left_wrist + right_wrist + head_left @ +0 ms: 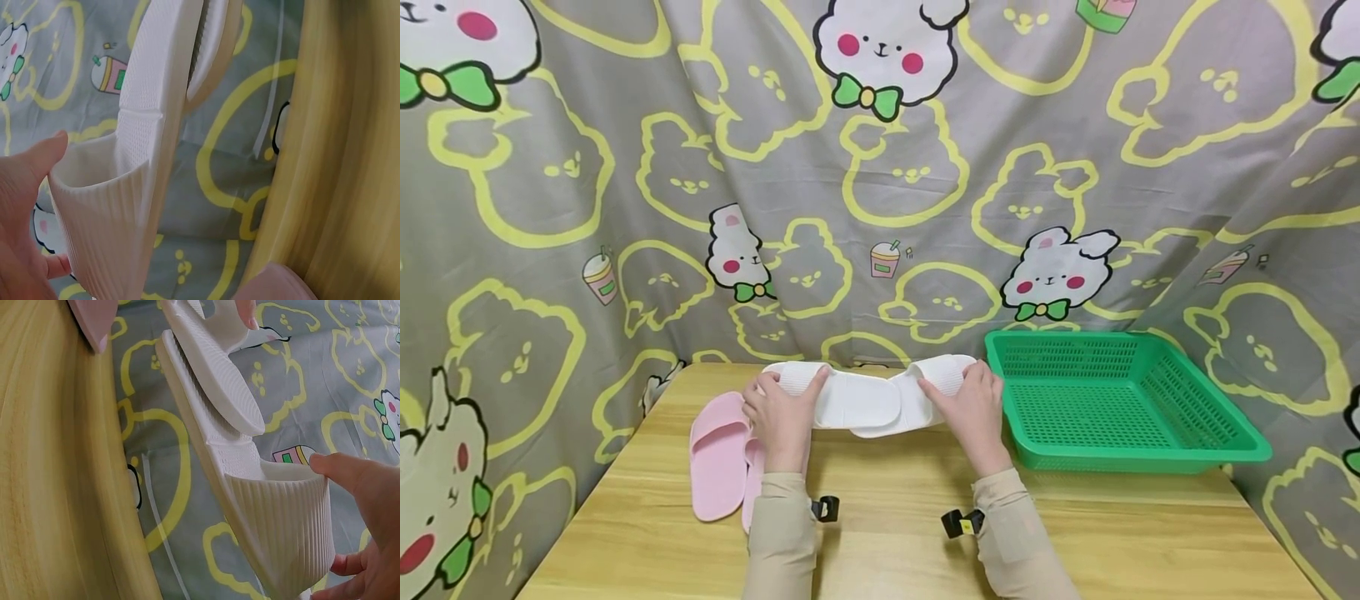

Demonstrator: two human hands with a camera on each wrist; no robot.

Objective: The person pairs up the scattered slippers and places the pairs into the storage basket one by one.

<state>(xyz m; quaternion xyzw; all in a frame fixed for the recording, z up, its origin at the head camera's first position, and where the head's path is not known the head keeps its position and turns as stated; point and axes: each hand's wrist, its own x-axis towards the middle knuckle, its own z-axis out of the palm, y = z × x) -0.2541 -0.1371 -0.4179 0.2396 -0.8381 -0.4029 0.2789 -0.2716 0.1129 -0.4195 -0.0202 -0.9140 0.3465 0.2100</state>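
Observation:
Two white slippers are held up above the table, their heel ends overlapping in the middle. My left hand (782,421) grips the left white slipper (857,402) by its ribbed strap, thumb on the strap's edge, as the left wrist view shows. With my right hand (972,412) I grip the right white slipper (281,512) by its ribbed strap in the same way. The left slipper's heel lies over the right one's. A pair of pink slippers (718,475) rests on the table by my left forearm, one partly hidden behind that arm and hand.
A green plastic basket (1037,458) with mesh walls stands on the wooden table (895,533) at the right, close to my right hand. A patterned grey curtain (917,192) hangs behind the table and along both sides.

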